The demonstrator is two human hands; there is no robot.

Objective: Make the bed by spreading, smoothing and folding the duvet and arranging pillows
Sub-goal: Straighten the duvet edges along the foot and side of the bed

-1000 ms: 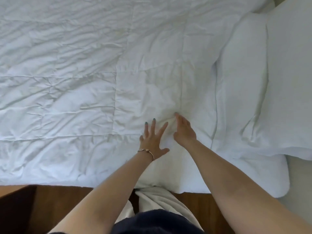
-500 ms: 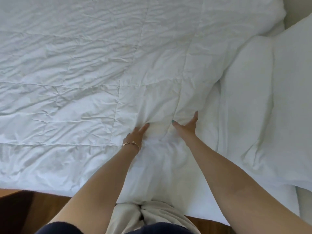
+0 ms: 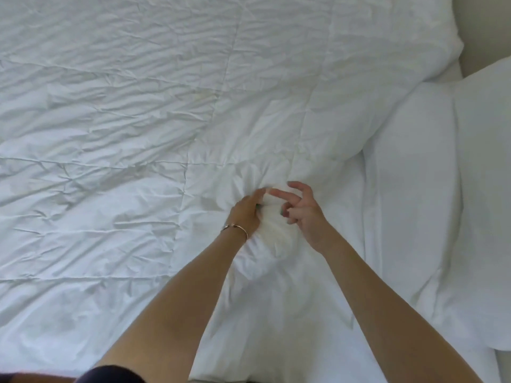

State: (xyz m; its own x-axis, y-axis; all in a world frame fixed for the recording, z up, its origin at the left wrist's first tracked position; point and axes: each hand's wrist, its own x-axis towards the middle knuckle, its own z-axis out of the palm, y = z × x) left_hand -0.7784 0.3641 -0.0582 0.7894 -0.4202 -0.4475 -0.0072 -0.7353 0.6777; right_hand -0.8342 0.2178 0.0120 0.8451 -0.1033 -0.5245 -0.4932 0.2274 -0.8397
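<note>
Duvet (image 3: 166,134) spread across the bed yet creased, pillow (image 3: 442,189) at right: your left hand (image 3: 244,210) pinches a fold, right hand (image 3: 302,210) loosely curled, holding nothing; smoothing remains.

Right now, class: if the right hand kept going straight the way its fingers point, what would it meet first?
The right hand points up and left, toward the left hand. It would probably meet the bunched duvet between them, then the left hand's fingertips; depth is hard to judge.
</note>
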